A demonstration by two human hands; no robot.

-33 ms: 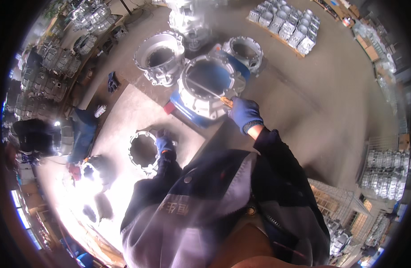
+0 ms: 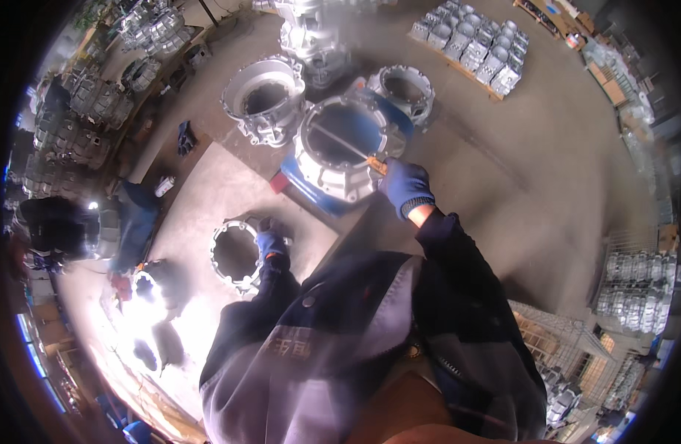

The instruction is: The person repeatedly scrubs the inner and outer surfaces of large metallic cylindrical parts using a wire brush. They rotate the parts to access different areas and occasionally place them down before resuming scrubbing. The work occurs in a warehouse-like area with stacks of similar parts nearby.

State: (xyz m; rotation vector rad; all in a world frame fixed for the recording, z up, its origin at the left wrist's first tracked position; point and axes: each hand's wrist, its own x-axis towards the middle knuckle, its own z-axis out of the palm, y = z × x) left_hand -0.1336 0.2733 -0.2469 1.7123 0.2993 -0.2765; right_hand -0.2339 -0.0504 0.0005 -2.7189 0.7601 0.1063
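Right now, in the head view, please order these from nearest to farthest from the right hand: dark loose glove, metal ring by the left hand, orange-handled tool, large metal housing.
1. Orange-handled tool, in the right hand.
2. Large metal housing, just left.
3. Metal ring, lower left.
4. Dark loose glove, farther left.

The right arm (image 2: 462, 255), in a dark sleeve (image 2: 442, 233), reaches forward and slightly inward. The gloved right hand (image 2: 407, 185) is curled in a closed grip, and some bare wrist (image 2: 422, 214) shows behind it. The left arm (image 2: 277, 281) reaches less far forward. The left hand (image 2: 268, 240), also gloved, is in shade; how its fingers bend is not clear.
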